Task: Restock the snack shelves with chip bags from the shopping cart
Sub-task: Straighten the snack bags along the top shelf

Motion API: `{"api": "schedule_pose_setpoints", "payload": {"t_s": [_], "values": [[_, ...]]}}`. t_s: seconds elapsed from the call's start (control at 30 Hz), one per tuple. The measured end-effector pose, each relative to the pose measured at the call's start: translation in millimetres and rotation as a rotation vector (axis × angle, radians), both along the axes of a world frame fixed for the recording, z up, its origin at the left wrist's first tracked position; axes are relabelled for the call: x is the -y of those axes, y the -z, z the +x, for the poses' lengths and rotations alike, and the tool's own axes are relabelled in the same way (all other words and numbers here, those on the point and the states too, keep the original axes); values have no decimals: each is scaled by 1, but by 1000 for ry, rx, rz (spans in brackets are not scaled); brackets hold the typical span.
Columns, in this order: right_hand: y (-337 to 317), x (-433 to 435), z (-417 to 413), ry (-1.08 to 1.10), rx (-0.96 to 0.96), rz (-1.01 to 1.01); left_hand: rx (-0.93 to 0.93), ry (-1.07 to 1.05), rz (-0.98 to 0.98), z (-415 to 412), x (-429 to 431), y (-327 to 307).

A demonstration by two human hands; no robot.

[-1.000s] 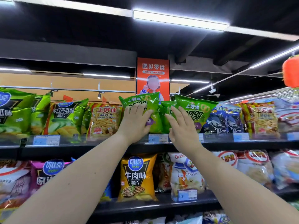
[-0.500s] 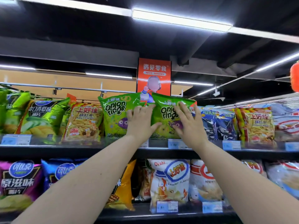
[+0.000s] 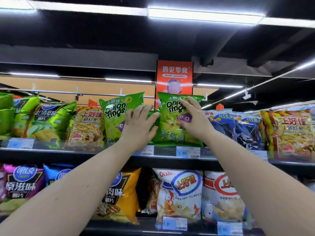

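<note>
Risk: right onion rings bag (image 3: 170, 135) stands upright near the shelf (image 3: 68, 155) front lip and could tip forward off it if the hands release before it's seated. A hard shove could crush chips or topple the left onion rings bag (image 3: 115, 116). Left hand (image 3: 139, 126) is open, fingers spread, pressing where the two bags meet. Right hand (image 3: 193, 116) is open, flat on the right bag's front, gripping nothing. Both arms reach up and forward. Cart not in view.

2 arms raised; left hand (image 3: 138, 127), right hand (image 3: 193, 117) flat, fingers spread.
</note>
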State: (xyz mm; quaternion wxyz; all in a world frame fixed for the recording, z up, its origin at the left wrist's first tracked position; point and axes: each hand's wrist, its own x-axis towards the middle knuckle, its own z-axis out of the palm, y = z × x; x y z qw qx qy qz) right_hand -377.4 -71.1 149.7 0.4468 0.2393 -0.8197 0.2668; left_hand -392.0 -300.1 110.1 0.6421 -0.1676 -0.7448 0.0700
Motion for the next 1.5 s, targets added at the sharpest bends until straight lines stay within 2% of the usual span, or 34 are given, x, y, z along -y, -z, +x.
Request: {"api": "schedule_pose_setpoints", "payload": {"t_s": [0.13, 0.27, 0.4, 0.53, 0.6, 0.77, 0.83, 0.9, 1.0, 1.13, 1.3, 1.4, 1.5], "values": [[10, 6, 3, 52, 66, 109, 41, -145, 11, 2, 4, 3], [20, 11, 2, 48, 108, 114, 140, -201, 48, 2, 10, 5], [14, 8, -3, 47, 154, 78, 218, -207, -73, 3, 6, -4], [13, 16, -4, 113, 184, 88, 280, -229, -106, 3, -1, -9], [18, 19, -3, 142, 186, 106, 310, -176, -120, 3, -3, -1], [27, 18, 10, 119, 173, 105, 423, 240, -27, 19, 0, 4], [28, 18, 17, 157, 185, 125, 395, 191, -55, 24, 3, 3], [27, 19, 24, 330, 154, 227, 279, 77, -136, 24, 5, 3], [29, 18, 29, 569, 8, 394, 150, -31, -231, 22, 3, 3], [50, 19, 21, 507, -86, 384, 169, -121, -249, 16, -10, 10], [59, 14, 11, 470, 40, 398, 231, -215, -178, 13, -22, 10], [54, 11, 16, 484, 64, 417, 224, -180, -144, 19, -28, 8], [59, 4, 25, 434, -14, 423, 120, -102, -106, 25, -36, 12]]}}
